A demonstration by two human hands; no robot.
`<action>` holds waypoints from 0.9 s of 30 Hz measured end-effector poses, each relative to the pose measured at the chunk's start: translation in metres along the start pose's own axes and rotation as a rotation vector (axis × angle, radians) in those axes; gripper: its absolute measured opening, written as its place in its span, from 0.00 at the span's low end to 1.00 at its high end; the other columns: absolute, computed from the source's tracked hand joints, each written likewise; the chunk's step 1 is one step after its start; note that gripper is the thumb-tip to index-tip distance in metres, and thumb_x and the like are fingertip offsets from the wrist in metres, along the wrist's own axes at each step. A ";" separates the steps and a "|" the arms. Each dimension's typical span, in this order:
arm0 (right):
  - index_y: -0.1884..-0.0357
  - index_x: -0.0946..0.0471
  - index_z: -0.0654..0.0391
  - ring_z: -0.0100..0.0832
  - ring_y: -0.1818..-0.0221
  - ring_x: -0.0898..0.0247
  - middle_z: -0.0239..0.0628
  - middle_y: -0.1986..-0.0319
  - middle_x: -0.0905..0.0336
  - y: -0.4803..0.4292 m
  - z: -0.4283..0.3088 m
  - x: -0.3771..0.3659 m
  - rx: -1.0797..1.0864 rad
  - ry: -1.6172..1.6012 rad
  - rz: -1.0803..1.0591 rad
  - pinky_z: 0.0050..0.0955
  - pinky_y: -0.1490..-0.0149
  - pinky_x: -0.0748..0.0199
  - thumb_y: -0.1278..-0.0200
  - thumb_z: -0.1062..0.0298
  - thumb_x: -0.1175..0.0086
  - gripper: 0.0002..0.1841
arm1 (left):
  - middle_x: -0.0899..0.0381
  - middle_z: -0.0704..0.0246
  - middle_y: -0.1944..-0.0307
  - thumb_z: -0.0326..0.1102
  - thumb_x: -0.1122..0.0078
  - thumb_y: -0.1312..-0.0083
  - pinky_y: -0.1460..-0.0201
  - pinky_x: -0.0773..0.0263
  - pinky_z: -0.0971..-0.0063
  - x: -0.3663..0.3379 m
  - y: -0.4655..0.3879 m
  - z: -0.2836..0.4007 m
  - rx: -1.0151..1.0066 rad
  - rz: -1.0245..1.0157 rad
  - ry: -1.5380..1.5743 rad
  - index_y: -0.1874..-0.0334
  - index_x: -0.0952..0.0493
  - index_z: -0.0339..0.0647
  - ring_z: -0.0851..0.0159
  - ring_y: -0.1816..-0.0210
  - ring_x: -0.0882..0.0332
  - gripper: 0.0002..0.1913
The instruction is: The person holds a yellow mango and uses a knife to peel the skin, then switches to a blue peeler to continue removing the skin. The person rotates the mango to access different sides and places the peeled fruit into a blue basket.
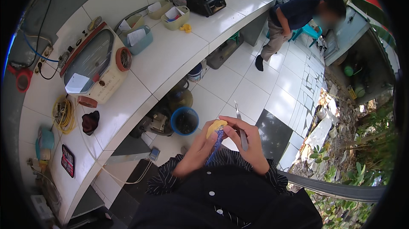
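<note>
My left hand [202, 142] holds a small yellow piece [214, 126], which looks like a plaster dental cast. Blue, mesh-like material [219, 133] lies on the side turned towards me, and a blue strip [212, 156] hangs below it. My right thumb and fingers touch the piece from the other side. In my right hand [248, 138] is also a slim metal scalpel-like knife [238, 111], its pointed tip up and away from me, its flat handle end across the palm. Both hands are in front of my chest, above the tiled floor.
A white-tiled counter [179, 48] curves along the left, bearing a blasting cabinet [99, 66], plastic baskets [175, 21] and a black stove [199, 0]. A blue-rimmed bin [184, 121] stands below. Another person [292, 21] bends forward at the far right.
</note>
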State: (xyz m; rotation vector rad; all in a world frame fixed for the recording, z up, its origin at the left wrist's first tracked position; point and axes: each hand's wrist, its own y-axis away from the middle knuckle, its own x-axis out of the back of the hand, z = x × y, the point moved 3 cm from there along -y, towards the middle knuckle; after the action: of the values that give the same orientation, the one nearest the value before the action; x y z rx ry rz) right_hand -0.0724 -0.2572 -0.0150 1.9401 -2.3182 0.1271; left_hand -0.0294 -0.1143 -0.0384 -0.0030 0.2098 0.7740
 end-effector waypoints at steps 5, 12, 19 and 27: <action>0.45 0.27 0.64 0.27 0.66 0.24 0.42 0.61 0.20 -0.019 -0.014 -0.008 0.110 -0.001 0.078 0.24 0.59 0.26 0.27 0.60 0.55 0.19 | 0.24 0.64 0.60 0.58 0.73 0.26 0.74 0.36 0.87 0.028 -0.002 0.003 0.043 0.048 0.188 0.41 0.38 0.38 0.79 0.73 0.31 0.29; 0.49 0.34 0.65 0.31 0.68 0.26 0.41 0.70 0.26 -0.036 -0.009 -0.013 0.284 -0.303 0.236 0.29 0.59 0.25 0.31 0.32 0.78 0.40 | 0.23 0.60 0.57 0.64 0.74 0.29 0.80 0.36 0.88 0.050 -0.009 -0.005 -0.021 0.073 0.311 0.41 0.39 0.43 0.78 0.78 0.30 0.31; 0.45 0.31 0.70 0.36 0.58 0.22 0.48 0.62 0.21 -0.034 -0.016 -0.015 0.130 -0.299 0.165 0.34 0.43 0.30 0.27 0.60 0.59 0.21 | 0.31 0.65 0.48 0.59 0.73 0.29 0.69 0.33 0.81 0.050 -0.010 0.006 0.003 0.153 0.233 0.35 0.42 0.39 0.72 0.56 0.31 0.32; 0.57 0.24 0.68 0.41 0.51 0.22 0.46 0.71 0.18 -0.018 -0.011 -0.014 0.209 -0.250 -0.009 0.45 0.30 0.46 0.33 0.72 0.51 0.10 | 0.33 0.64 0.47 0.53 0.76 0.24 0.53 0.33 0.78 0.038 -0.019 -0.007 -0.088 0.216 0.149 0.33 0.43 0.36 0.72 0.47 0.35 0.29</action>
State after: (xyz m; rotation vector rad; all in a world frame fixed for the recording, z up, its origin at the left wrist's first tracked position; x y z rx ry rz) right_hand -0.0520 -0.2450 -0.0062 2.1778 -2.5434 0.1380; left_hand 0.0090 -0.1021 -0.0542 -0.1235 0.3209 0.9992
